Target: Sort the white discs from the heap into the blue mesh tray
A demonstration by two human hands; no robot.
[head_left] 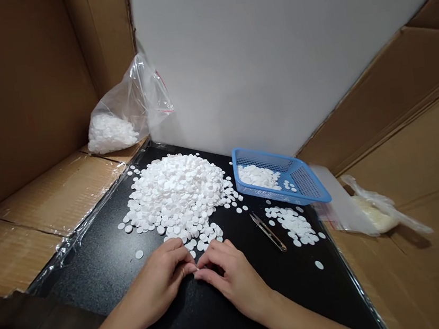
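My left hand and my right hand meet at the near side of the black table, fingertips pinched together. Between them is a small white disc, mostly covered by the fingers. Just beyond the hands rises a large pile of white discs, its near edge reaching my fingers. To the right of my right hand lies a pair of thread snips with metal blades. A smaller group of white discs is spread beside the snips.
A blue plastic basket holding white discs stands at the back right. A clear bag of white pieces sits on cardboard at the back left. Another plastic bag with pale contents lies right of the black table. A white wall closes off the back.
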